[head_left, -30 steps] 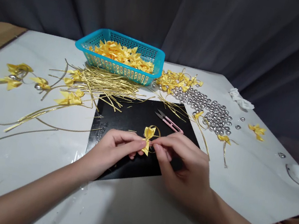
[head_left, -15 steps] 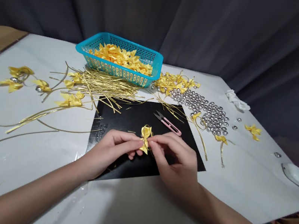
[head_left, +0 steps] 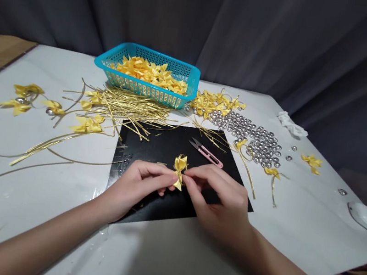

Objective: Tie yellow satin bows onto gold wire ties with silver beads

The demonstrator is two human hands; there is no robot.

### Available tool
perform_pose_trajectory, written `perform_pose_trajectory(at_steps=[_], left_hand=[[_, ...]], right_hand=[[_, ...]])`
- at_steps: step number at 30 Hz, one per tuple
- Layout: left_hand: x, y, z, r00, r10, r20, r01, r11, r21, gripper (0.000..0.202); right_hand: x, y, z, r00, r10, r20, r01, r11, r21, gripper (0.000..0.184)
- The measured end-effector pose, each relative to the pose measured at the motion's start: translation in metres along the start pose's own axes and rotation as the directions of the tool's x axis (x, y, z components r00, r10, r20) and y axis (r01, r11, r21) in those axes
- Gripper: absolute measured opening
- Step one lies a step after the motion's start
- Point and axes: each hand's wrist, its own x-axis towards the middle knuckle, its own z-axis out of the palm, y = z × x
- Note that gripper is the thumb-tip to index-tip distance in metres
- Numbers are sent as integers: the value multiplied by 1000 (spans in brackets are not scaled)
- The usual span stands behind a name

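Observation:
Above a black mat (head_left: 168, 144), a small yellow ribbon bow (head_left: 181, 164) with gold cord around its middle stands between my two hands. My left hand (head_left: 143, 184) pinches the bow's lower left side between thumb and forefinger. The thumb and forefinger of my right hand (head_left: 221, 194) are closed at the bow's right side, by the gold cord; how much of the cord is between those fingertips is hard to see. Just beyond my right hand lie pink-handled thread snips (head_left: 207, 153) on the mat.
A teal basket (head_left: 145, 85) of yellow bows stands at the back. Gold cord lengths (head_left: 135, 107) lie before it, silver beads (head_left: 262, 143) to the right. Loose bows (head_left: 88, 124) lie at left. A white computer mouse (head_left: 366, 217) and crumpled tissue (head_left: 292, 123) sit on the right.
The camera view has shifted slightly. Both hands keep their hold at the bow, and my right fingertips sit marginally farther from its middle. Things on the table look unmoved.

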Motion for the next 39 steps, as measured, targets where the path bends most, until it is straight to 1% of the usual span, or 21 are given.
perform_pose_trajectory(at_steps=[6,10,13,15,18,21,23,25,28,32,36,39], left_hand=[[2,0,1,999,-37,-22,35,995,-97,11],[2,-1,1,999,-40,-25,37,994,-101,11],[1,0,2,999,-21,-35,19,999,-49,16],[-1,2,3,999,9,-50,-9,1000,13,18],[-3,6,7,996,44,-83,-36,995,95,21],[-3,8,10,992,40,-120,-23,989,146,17],[-2,8,11,990,28,-139,-4,985,172,15],[-2,6,12,989,21,-143,6,982,189,17],[-2,4,10,990,40,-139,-9,977,213,21],[-4,4,10,989,64,-130,-31,970,242,21],[-3,7,9,991,51,-127,-20,972,232,24],[-1,9,9,991,19,-135,7,981,192,20]], right_hand=[[2,1,-2,998,-57,15,57,998,-11,14],[0,3,-2,995,-84,44,87,994,-68,15],[-2,3,-2,994,-78,71,86,989,-123,15],[-3,2,-3,992,-68,106,85,981,-174,15],[-4,0,-5,983,-70,170,115,955,-274,18],[-3,-3,-6,970,-101,222,178,915,-362,23],[-1,-5,-6,964,-110,244,199,904,-379,23],[0,-6,-6,961,-93,259,183,919,-349,23],[1,-4,-4,963,-55,265,124,960,-251,21],[0,1,-2,974,-58,219,86,989,-120,20],[1,6,-4,974,-57,219,82,991,-105,18],[2,8,-7,979,-75,188,96,990,-102,17]])
